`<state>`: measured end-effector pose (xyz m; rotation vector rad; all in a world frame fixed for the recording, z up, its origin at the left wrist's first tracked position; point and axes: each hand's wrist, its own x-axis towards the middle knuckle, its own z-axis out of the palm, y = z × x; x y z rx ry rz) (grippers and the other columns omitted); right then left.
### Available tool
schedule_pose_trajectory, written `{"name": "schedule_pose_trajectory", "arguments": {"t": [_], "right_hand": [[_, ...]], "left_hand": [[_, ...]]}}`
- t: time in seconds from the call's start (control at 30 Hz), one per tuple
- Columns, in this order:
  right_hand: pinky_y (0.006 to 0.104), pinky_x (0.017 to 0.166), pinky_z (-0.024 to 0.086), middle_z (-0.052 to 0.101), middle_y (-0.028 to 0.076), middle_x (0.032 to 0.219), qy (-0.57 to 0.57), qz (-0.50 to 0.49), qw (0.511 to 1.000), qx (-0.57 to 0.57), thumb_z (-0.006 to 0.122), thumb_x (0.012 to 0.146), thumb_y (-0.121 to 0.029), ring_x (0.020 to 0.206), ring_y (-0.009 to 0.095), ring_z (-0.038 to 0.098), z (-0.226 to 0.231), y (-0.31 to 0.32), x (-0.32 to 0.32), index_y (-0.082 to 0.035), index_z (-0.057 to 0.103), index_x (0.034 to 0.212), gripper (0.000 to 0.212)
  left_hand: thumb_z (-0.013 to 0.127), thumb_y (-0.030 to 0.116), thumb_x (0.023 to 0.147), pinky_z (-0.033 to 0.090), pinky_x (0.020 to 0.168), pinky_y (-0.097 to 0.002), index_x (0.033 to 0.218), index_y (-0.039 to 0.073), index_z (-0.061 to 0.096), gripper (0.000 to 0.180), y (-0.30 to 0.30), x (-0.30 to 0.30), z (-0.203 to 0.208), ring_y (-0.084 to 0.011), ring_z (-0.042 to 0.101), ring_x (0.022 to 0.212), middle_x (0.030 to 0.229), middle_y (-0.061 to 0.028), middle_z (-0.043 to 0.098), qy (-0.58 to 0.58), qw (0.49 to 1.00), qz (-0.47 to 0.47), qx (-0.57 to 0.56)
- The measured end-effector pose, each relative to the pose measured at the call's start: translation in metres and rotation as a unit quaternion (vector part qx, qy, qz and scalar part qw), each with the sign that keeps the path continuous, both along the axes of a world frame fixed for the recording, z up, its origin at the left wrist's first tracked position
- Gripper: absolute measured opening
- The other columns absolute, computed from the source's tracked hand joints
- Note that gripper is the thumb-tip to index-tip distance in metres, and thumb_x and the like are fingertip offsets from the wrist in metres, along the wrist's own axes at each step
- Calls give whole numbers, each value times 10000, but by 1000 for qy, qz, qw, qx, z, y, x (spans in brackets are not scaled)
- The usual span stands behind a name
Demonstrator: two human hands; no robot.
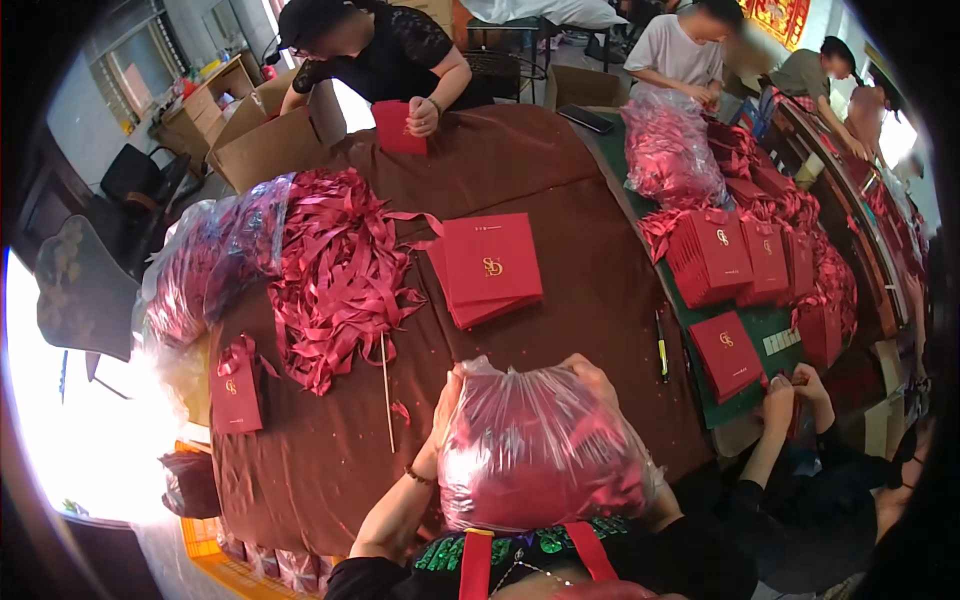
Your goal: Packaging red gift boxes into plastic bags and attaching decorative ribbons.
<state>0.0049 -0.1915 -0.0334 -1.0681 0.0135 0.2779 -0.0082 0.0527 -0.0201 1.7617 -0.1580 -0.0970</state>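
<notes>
Left hand: (447,392) pressed flat against the left flank of the clear plastic bag (540,450), fingers grasping its wall.
Right hand: (590,372) curled over the bag's upper right shoulder, grasping it; lower fingers hidden behind the plastic.
Bag position: at the near edge of the worktop (560,190), close against the person's chest, held from both sides. Judged: the two-sided grip keeps a bulging, slippery sack from slumping.
Bag contents: packed with red ribbon pieces, seen through glossy film; top bunched.
Loose ribbons: (335,270) large red heap on the brown cloth, left of centre, spilling from another clear sack (205,265).
Flat red packages: (490,268) small stack with a gold emblem, centre of the worktop; single one with a bow (236,392) near the left edge.
Wooden stick: (386,390) thin, lying beside the heap.
Right bench: upright red packages (710,255) in rows on a green mat.
Others: a person in black (385,50) opposite, holding a red package.
</notes>
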Motion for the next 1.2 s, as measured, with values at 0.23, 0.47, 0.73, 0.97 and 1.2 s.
{"name": "schedule_pose_trajectory", "arguments": {"t": [0.23, 0.47, 0.73, 0.97, 1.2], "right_hand": [[373, 1016, 354, 391, 103, 1356, -11, 12, 999, 45, 322, 942, -546, 1198, 216, 439, 23, -11, 24, -66, 243, 1412, 677], [381, 1011, 383, 390, 132, 1384, 11, 149, 984, 92, 233, 928, -603, 1170, 266, 486, -13, -27, 36, -50, 299, 1396, 727], [344, 1027, 367, 450, 123, 1334, 49, 28, 972, 227, 229, 972, -505, 1191, 236, 476, 0, 2, 10, -12, 342, 1371, 643], [347, 1039, 357, 413, 110, 1374, -10, -65, 997, -51, 219, 991, -454, 1229, 225, 446, 4, -27, -42, -29, 293, 1402, 596], [355, 1046, 346, 350, 100, 1416, 44, -57, 987, -143, 228, 987, -460, 1247, 225, 426, 1, -13, -96, -54, 240, 1426, 599]], "left_hand": [[226, 611, 923, 351, 1018, -401, 1362, 32, 320, 733, 2, 46, -7, -255, 484, 1144, 1251, -135, 496, 108, 896, -83, -423], [143, 545, 964, 310, 1058, -336, 1342, 18, 381, 691, -10, 36, -14, -181, 452, 1191, 1283, -97, 496, 377, 862, -51, -334], [153, 540, 965, 260, 1089, -343, 1394, 31, 305, 683, 11, 29, -44, -181, 361, 1278, 1391, -94, 389, 351, 854, -110, -369], [209, 640, 905, 172, 1120, -398, 1452, 52, 118, 808, 19, -53, 1, -258, 164, 1375, 1497, -116, 149, 69, 954, -65, -283], [296, 621, 901, 309, 1061, -469, 1329, 28, 400, 739, 6, -92, -45, -323, 418, 1240, 1341, -196, 431, 342, 522, -307, -719]]}}
